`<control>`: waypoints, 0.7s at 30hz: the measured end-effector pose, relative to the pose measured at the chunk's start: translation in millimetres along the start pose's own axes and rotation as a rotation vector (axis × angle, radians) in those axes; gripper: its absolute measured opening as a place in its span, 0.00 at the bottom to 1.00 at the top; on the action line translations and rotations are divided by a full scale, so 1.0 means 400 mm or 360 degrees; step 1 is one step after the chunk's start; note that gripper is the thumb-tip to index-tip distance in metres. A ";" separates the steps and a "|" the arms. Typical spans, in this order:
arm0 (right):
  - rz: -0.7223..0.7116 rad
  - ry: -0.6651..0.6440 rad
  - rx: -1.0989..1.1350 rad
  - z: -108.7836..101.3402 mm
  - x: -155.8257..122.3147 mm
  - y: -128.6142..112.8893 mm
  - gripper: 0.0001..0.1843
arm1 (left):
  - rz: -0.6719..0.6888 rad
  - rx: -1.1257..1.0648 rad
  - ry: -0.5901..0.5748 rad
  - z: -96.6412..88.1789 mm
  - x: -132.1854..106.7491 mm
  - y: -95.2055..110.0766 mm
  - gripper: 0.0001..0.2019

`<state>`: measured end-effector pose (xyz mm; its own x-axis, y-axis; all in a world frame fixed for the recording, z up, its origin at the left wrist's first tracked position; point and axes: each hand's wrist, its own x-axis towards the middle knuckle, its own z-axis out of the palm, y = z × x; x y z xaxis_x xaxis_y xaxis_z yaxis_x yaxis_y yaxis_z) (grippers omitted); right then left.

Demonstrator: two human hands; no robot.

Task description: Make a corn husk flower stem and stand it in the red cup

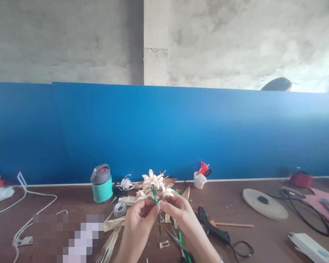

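**Dried-husk flower (152,184) on green stem (159,223), held above table (230,204).**
Left hand (138,223) and right hand (178,219) both narrow, pinching stem. Scissors (177,241) below right hand; hot glue gun (212,226) just beside; loose husk strips (113,224) near left hand.

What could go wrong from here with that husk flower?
The husk flower could crush between the left hand and right hand. The scissors lie right below the right hand, so a slip might catch them. The glue gun has its cord trailing nearby, which could snag.
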<state>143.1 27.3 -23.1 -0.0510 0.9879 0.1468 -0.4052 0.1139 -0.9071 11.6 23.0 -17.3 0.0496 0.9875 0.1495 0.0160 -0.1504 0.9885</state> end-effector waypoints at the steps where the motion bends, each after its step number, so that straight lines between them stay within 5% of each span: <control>1: 0.0020 -0.0023 0.0061 0.005 -0.003 -0.001 0.15 | -0.0023 -0.0041 -0.0026 0.002 -0.001 0.002 0.16; 9: -0.0058 0.0059 0.0163 0.013 -0.007 0.010 0.14 | -0.0160 -0.0213 -0.0157 0.003 -0.007 0.022 0.13; 14: -0.0193 -0.0159 -0.0227 -0.016 -0.008 -0.011 0.13 | -0.0166 -0.0222 -0.0257 0.000 -0.011 0.021 0.12; 21: -0.0669 -0.0157 -0.0657 -0.014 -0.016 -0.032 0.09 | -0.0160 -0.0298 -0.0246 0.009 -0.014 0.018 0.15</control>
<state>153.7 19.9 -14.6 -0.0554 0.8369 0.5446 -0.0217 0.5443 -0.8386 15.0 16.3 -11.2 0.2091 0.9761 0.0594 -0.1559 -0.0267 0.9874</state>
